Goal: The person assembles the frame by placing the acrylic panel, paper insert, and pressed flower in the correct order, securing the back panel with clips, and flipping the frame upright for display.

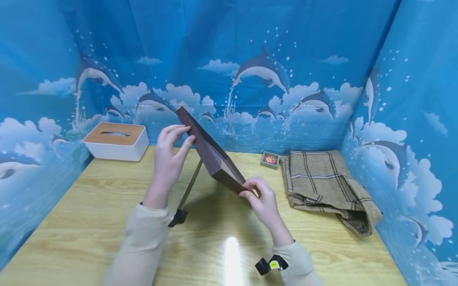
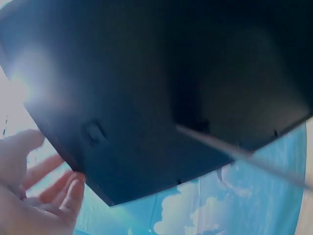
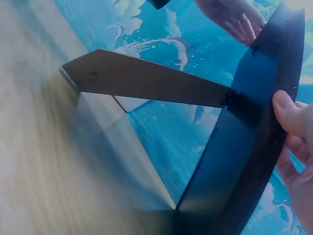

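A dark brown picture frame [image 1: 205,155] is held up over the table, tilted, with its edge toward the head view. From its black back [image 2: 132,98] a flat, pointed stand leg [image 3: 151,76] sticks out and reaches down toward the tabletop. My left hand [image 1: 168,155] holds the frame's upper left edge between thumb and fingers. At the lower right end, my right hand [image 1: 262,200] pinches the rim with its thumb on one face and fingers behind. The frame's front is mostly hidden in these views.
On the wooden table [image 1: 96,222], a white tissue box [image 1: 116,145] with a wooden lid stands at back left. A small green box [image 1: 270,159] with a red top sits near the back edge. Folded plaid cloth [image 1: 322,182] lies at right. Blue dolphin-printed curtains [image 1: 200,51] enclose the table.
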### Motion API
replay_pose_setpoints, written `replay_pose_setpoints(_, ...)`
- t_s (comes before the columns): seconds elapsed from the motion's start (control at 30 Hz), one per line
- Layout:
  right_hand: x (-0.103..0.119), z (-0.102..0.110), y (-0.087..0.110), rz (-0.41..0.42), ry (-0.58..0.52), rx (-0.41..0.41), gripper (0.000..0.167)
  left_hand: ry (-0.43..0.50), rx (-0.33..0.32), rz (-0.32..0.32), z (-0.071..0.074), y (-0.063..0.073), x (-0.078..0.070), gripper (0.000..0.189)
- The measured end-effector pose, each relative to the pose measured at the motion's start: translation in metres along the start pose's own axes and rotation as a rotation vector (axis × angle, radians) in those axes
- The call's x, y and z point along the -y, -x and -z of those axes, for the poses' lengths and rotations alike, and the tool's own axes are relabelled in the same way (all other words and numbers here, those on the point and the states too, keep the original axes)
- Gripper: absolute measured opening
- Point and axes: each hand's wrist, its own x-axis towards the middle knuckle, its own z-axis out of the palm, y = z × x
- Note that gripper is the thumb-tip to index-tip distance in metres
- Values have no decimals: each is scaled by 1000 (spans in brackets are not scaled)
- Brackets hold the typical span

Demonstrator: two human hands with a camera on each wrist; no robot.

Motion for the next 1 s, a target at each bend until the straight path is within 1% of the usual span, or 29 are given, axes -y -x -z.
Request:
replay_pose_setpoints(0.07, 1, -3, 2, -8, -13, -1, 22, 90, -45, 37, -2, 3, -3, 31)
replay_pose_setpoints(0.17, 3, -6, 3, 7, -2, -1, 23, 237, -94, 115, -3, 5, -6, 28)
replay_pose_setpoints(0.23, 3, -8, 5, 26, -7, 1, 24, 293, -113, 146, -3, 6, -6, 27)
replay_pose_setpoints(0.3, 2, -10, 6, 48, -8, 2, 26, 314, -123, 156, -2, 6, -6, 27)
replay_pose_setpoints(0.37, -2, -11, 8, 66, -10, 10, 27, 313, -119, 158, -1, 5, -6, 27)
replay_pose_setpoints(0.43, -7, -13, 9, 89, 26, 14, 28, 313, -109, 152, 0, 4, -6, 26)
replay_pose_setpoints(0.53, -14, -17, 12, 156, 107, 16, 28, 310, -74, 140, 1, 2, -4, 26)
replay_pose_setpoints(0.63, -14, -23, 13, 249, 176, 4, 29, 310, -21, 135, 0, -2, -2, 26)
replay_pose_setpoints(0.73, -12, -30, 15, 310, 181, -8, 29, 322, 34, 144, 0, -6, 0, 28)
replay_pose_setpoints(0.83, -9, -38, 18, 319, 154, -37, 28, 321, 74, 165, 0, -9, 0, 30)
replay_pose_setpoints(0.9, -7, -43, 20, 305, 130, -68, 27, 283, 68, 173, 0, -11, -1, 30)
replay_pose_setpoints(0.93, -7, -45, 20, 293, 118, -86, 27, 247, 51, 175, 0, -11, -1, 30)
replay_pose_setpoints(1.0, -7, -50, 22, 277, 98, -119, 26, 179, -7, 182, -1, -10, -3, 29)
